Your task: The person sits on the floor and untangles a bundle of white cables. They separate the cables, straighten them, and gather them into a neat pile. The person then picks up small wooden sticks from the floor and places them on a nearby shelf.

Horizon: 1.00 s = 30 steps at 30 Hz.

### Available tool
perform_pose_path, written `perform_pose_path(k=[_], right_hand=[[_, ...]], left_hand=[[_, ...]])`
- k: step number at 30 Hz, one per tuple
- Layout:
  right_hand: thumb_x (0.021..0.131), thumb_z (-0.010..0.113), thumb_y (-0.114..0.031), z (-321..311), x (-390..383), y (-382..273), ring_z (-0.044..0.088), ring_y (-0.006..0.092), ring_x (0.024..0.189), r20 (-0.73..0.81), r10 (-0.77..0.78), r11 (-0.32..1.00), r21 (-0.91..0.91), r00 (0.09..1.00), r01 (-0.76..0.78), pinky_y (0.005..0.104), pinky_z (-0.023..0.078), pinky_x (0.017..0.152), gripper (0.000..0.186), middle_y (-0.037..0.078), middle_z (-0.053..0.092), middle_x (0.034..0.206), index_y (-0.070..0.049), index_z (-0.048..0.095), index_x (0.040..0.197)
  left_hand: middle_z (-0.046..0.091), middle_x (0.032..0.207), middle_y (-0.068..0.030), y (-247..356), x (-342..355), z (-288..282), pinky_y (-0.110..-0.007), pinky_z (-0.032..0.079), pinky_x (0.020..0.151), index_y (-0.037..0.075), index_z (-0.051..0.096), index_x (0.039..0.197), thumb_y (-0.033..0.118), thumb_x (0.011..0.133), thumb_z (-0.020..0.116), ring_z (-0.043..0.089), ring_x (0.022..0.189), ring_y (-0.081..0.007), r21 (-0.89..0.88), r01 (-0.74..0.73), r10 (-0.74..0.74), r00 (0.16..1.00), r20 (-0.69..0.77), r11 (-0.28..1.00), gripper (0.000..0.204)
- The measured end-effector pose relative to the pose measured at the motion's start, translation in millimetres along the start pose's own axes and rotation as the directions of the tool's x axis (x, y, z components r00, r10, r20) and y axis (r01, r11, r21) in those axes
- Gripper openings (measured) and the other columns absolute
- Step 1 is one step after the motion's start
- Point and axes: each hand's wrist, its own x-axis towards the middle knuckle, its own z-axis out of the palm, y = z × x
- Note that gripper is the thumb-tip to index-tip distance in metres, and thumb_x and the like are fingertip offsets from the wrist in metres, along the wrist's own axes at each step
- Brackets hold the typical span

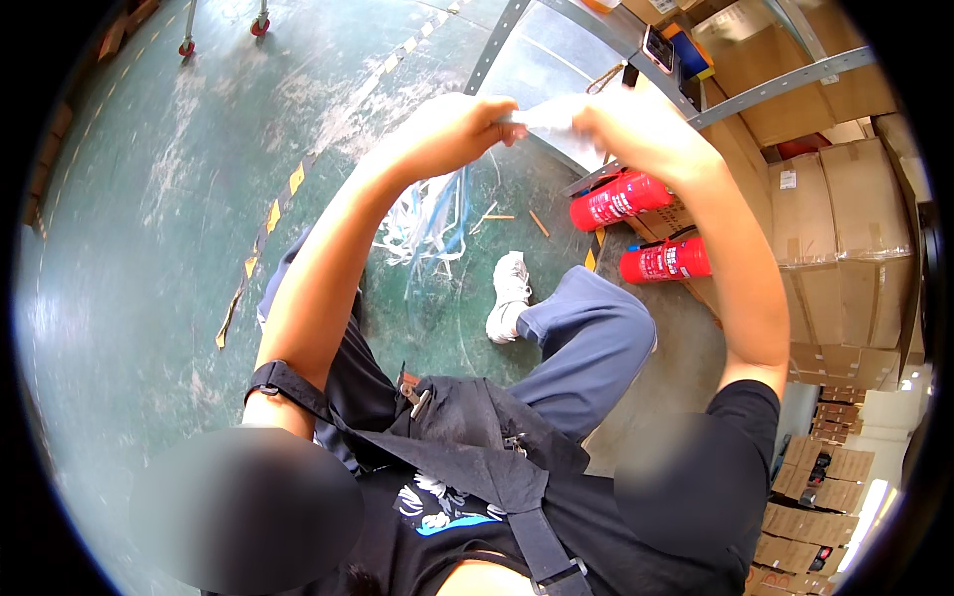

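Observation:
Both my arms are stretched out in front of me above the floor. My left hand [475, 131] is closed, its thumb and fingers pinching one end of a whitish, thin strip [547, 118]. The strip is blurred, so its exact kind is unclear; it runs across to my right hand [631, 129]. That hand is smeared by motion, but its fingers look closed on the other end. Below the hands, a loose heap of white and blue plastic strips [422, 223] lies on the green floor, partly behind my left forearm.
Two red fire extinguishers [666, 261] lie at the right, by cardboard boxes [840, 204]. A grey metal shelf [606, 30] holds a phone [659, 48]. Small sticks [540, 223] lie on the floor near my white shoe [510, 293]. Red-wheeled casters [259, 26] stand far left.

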Motion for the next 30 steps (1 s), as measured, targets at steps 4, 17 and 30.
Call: perform_pose_path(k=[4,17,30], right_hand=[[0.08,0.071,-0.016,9,-15,-2,0.069,0.0162,0.083,0.414,-0.393,0.51,0.841,0.821,-0.18,0.0238,0.055,0.071,0.031,0.013,0.07,0.098,0.003,0.068,0.104],[0.085,0.056,0.002,52,-8,-23,0.068,0.0162,0.085,-0.364,-0.062,0.669,0.676,0.929,0.309,0.0309,0.053,0.079,0.022,0.016,0.064,0.116,-0.001,0.069,0.102],[0.086,0.064,-0.014,46,-6,-31,0.048,0.0421,0.122,-0.75,0.277,-0.103,0.598,0.6,0.795,0.0367,0.048,0.1,0.058,0.028,0.042,0.136,0.007,0.039,0.135]], left_hand=[[0.064,0.078,-0.0152,7,-5,14,-0.038,0.046,0.067,0.0,0.057,0.103,0.025,0.091,0.057,0.062,0.074,-0.03,-0.03,-0.121,0.12,0.992,-0.027,0.992,0.027],[0.06,0.085,-0.001,-14,-8,30,-0.024,0.042,0.067,0.001,0.058,0.108,0.026,0.097,0.051,0.05,0.074,-0.0069,-0.512,0.177,-0.097,0.979,0.18,0.84,0.028],[0.043,0.067,0.0101,24,-13,4,-0.018,0.026,0.051,0.014,0.059,0.09,0.042,0.096,0.051,0.034,0.059,-0.0006,-0.665,0.293,-0.041,0.929,0.367,0.687,0.03]])
